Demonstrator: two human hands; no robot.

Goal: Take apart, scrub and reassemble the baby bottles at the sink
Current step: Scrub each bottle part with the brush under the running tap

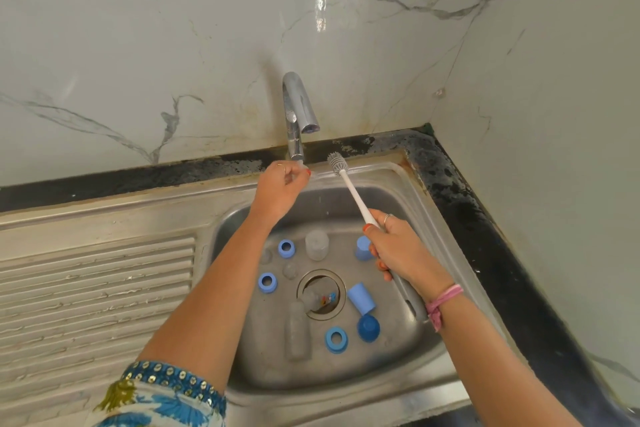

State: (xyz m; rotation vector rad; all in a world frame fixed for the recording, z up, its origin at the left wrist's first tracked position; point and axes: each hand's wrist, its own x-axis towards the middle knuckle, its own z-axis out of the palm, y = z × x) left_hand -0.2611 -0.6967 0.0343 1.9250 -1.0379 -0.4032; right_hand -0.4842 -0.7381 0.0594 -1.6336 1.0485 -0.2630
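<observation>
My left hand (282, 184) is raised by the tap's base and pinches a small clear teat between its fingertips. My right hand (398, 250) grips the handle of a white bottle brush (349, 184), its grey bristle head pointing up toward the tap (298, 111). In the steel sink (398, 371) lie bottle parts: three blue rings (286, 248) (267, 282) (336, 339), light blue caps (362, 298) (363, 248), a dark blue cap (369, 328), and clear bottles (317, 244) (295, 331).
A ribbed steel draining board (97, 288) lies left of the basin. A black stone counter edge (485, 236) runs along the back and right. Marble-patterned walls meet in the right corner. The round drain (322, 295) sits mid-basin.
</observation>
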